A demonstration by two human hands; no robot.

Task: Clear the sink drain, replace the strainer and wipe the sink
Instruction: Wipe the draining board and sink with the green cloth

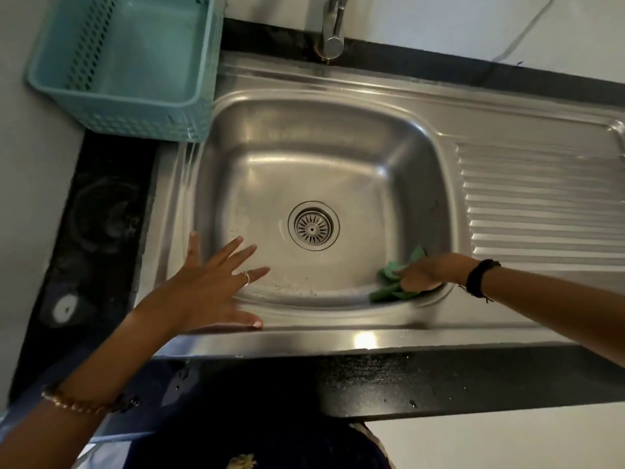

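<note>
A stainless steel sink (304, 157) fills the middle of the view. A round metal strainer (313, 225) sits in its drain. My right hand (424, 272) is shut on a green cloth (392, 282) and presses it against the near right corner of the basin. At the near left rim my left hand (209, 286) rests flat, fingers spread over the edge and holding nothing.
A turquoise plastic basket (121, 66) stands at the sink's far left corner. The tap (333, 28) rises behind the basin. A ribbed drainboard (541, 201) extends to the right. Black countertop (439, 377) runs along the front, wet with droplets.
</note>
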